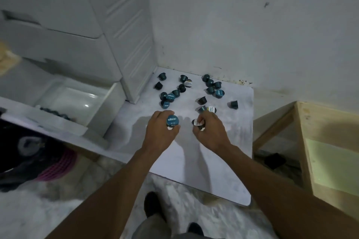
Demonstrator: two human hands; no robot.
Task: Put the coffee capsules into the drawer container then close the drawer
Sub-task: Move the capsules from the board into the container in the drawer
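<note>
- At the left, a white drawer unit [108,25] is standing with its lowest drawer [77,99] open and dark capsules [56,112] lying inside.
- A white tabletop [194,161] is carrying scattered teal coffee capsules [210,89].
- The left hand [161,134] is gripping a blue capsule [172,120] with a lid reading "excelso".
- The right hand [210,134] is pinching a white-lidded capsule [198,123].

The capsules [210,90] look like smooth dark plastic with printed foil lids. The open drawer [77,101] is glossy white plastic. The desk [194,161] is matt white; the frame [303,141] beside it is bare wood.
</note>
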